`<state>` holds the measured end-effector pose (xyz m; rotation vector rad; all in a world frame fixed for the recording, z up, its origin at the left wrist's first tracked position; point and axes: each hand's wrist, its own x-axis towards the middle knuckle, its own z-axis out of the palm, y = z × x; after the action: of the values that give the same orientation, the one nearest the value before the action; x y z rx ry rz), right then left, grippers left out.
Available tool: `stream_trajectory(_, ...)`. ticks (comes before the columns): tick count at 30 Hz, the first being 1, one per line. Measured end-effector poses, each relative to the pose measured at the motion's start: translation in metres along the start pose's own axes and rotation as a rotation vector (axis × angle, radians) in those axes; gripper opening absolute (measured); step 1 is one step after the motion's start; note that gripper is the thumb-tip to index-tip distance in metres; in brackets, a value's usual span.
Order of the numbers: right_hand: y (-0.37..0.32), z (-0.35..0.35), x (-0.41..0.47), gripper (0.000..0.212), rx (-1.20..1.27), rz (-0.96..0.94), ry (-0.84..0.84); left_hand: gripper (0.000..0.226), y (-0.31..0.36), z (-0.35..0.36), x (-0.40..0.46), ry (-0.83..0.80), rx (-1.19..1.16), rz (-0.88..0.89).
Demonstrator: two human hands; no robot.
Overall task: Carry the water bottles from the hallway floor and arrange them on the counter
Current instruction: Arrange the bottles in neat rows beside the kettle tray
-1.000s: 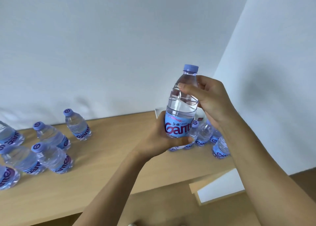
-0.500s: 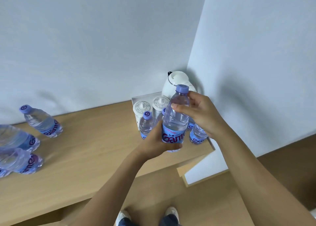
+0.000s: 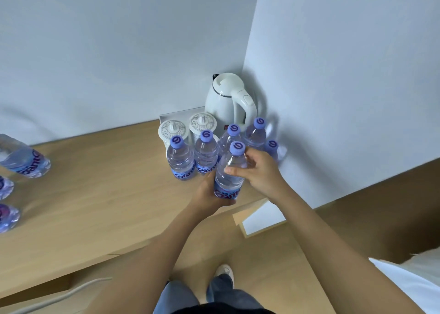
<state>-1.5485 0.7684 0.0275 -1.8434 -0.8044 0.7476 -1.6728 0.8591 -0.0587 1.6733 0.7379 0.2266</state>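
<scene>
Both hands clamp a clear, water-filled bottle [image 3: 230,171] over the wooden counter's [image 3: 100,194] front edge: left hand [image 3: 210,196] curled around its blue label, partly reading "Gant", right hand's [image 3: 258,173] fingers around its shoulder, beside five upright matching bottles [image 3: 204,155].

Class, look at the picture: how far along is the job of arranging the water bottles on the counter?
Done: five bottles stand by the kettle, and more sit at the counter's left edge. In hand: both hands, left and right, hold one bottle beside that group. Left: setting it down; the hallway is out of view.
</scene>
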Motion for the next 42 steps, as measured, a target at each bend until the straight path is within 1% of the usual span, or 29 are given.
stream_trajectory(5,0.028,0.008,0.003,0.034,-0.039,0.005,0.034,0.063,-0.018,0.014,0.01,0.013,0.0,-0.022)
stream_trajectory(9,0.04,0.012,0.0,0.033,-0.032,0.024,0.049,0.064,-0.029,0.022,0.016,0.074,0.013,-0.008)
stream_trajectory(11,0.047,0.014,-0.003,0.04,-0.024,0.026,0.044,0.053,-0.033,0.029,0.017,0.103,-0.007,-0.045)
stream_trajectory(12,0.05,0.014,-0.004,0.043,-0.023,0.021,0.045,0.047,-0.035,0.031,0.017,0.111,0.002,-0.035)
stream_trajectory(13,0.052,0.015,-0.005,0.046,-0.021,0.015,0.049,0.05,-0.035,0.033,0.018,0.129,-0.01,-0.036)
stream_trajectory(16,0.057,0.014,-0.005,0.051,-0.026,-0.009,0.066,0.07,-0.037,0.036,0.022,0.156,0.055,-0.017)
stream_trajectory(17,0.058,0.013,-0.004,0.051,-0.033,-0.01,0.067,0.072,-0.038,0.037,0.024,0.152,0.063,-0.013)
stream_trajectory(26,0.053,0.007,0.009,0.052,-0.086,-0.023,0.055,0.072,-0.037,0.043,0.039,0.163,0.086,-0.011)
stream_trajectory(32,0.045,0.0,0.021,0.049,-0.278,-0.036,0.006,0.068,-0.034,0.048,0.05,0.169,0.086,-0.01)
stream_trajectory(38,0.039,-0.002,0.029,0.053,-0.335,-0.02,0.042,0.068,-0.032,0.055,0.055,0.22,0.129,-0.011)
stream_trajectory(42,0.038,-0.003,0.029,0.061,-0.326,-0.016,0.043,0.071,-0.032,0.059,0.056,0.217,0.197,0.002)
